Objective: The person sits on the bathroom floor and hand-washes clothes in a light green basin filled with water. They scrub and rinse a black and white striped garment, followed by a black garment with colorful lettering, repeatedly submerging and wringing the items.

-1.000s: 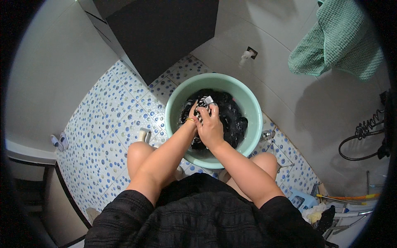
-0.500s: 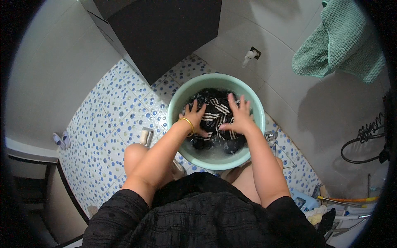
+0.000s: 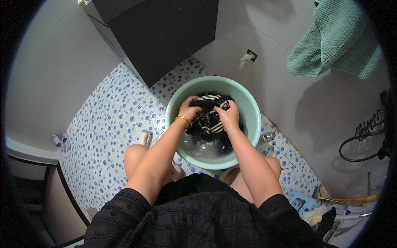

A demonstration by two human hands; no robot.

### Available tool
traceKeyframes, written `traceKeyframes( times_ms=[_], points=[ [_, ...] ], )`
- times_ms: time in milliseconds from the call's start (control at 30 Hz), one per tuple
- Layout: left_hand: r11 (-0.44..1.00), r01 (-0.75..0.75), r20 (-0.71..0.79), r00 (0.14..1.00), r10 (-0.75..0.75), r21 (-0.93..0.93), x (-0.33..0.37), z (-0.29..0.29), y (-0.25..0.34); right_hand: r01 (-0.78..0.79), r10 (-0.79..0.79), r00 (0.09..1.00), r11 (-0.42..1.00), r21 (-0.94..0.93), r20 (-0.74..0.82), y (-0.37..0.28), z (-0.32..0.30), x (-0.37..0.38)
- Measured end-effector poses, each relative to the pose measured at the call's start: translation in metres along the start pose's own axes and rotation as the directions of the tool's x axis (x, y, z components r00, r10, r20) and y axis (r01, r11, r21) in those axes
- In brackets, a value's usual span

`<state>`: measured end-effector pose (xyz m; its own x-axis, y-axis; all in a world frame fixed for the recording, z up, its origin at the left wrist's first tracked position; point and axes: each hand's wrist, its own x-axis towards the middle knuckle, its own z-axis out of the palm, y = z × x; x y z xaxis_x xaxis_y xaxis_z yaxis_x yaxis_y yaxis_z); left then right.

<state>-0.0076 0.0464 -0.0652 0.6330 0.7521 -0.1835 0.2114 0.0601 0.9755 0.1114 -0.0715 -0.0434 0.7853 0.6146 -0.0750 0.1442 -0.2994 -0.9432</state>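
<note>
A round pale green basin (image 3: 172,142) stands on the floor in front of me, with cloudy water in its lower part. In it lies a wet black garment with white stripes (image 3: 210,120), bunched up between my hands. My left hand (image 3: 189,109), below a gold bangle (image 3: 184,120), has its fingers curled round the garment's left side. My right hand (image 3: 228,115) grips its right side, thumb toward the middle. Part of the cloth sinks into the water, and some fingertips are hidden in its folds.
A black cabinet (image 3: 165,37) stands beyond the basin, and a white tap (image 3: 247,58) juts from the wall. Upper right hangs a green towel (image 3: 331,45). A coiled hose (image 3: 364,132) is on the right wall, a blue plastic stool (image 3: 304,202) at lower right. Slippers (image 3: 62,141) lie far left.
My spread hands have closed on the garment and come nearer each other. The cloth is gathered toward the far side of the basin, and more water shows at the near side.
</note>
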Motion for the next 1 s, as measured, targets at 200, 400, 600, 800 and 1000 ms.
traceKeyframes(
  times_ms=[200,400,600,800,1000],
  points=[
    [0.856,0.111,-0.009,0.991,-0.133,-0.504,-0.001,0.016,0.019,0.612,-0.637,0.767,0.689,-0.389,0.079,-0.056,0.014,-0.063],
    [0.938,0.073,0.046,0.997,-0.061,-0.34,-0.022,0.028,0.029,0.279,-0.349,0.936,0.797,-0.536,-0.032,-0.021,0.007,-0.015],
    [0.982,-0.131,0.164,0.975,0.152,-0.136,-0.025,0.001,0.03,-0.188,0.187,0.981,0.831,-0.523,-0.055,-0.018,-0.024,0.01],
    [0.53,-0.335,0.357,0.932,0.065,0.779,-0.032,-0.026,0.012,0.305,-0.459,0.887,0.494,-0.814,0.054,-0.026,-0.021,-0.024],
    [0.353,-0.207,0.245,0.967,-0.066,0.912,-0.044,0.002,-0.007,0.642,-0.141,0.761,0.304,-0.704,0.633,-0.009,0.021,-0.072]
  ],
)
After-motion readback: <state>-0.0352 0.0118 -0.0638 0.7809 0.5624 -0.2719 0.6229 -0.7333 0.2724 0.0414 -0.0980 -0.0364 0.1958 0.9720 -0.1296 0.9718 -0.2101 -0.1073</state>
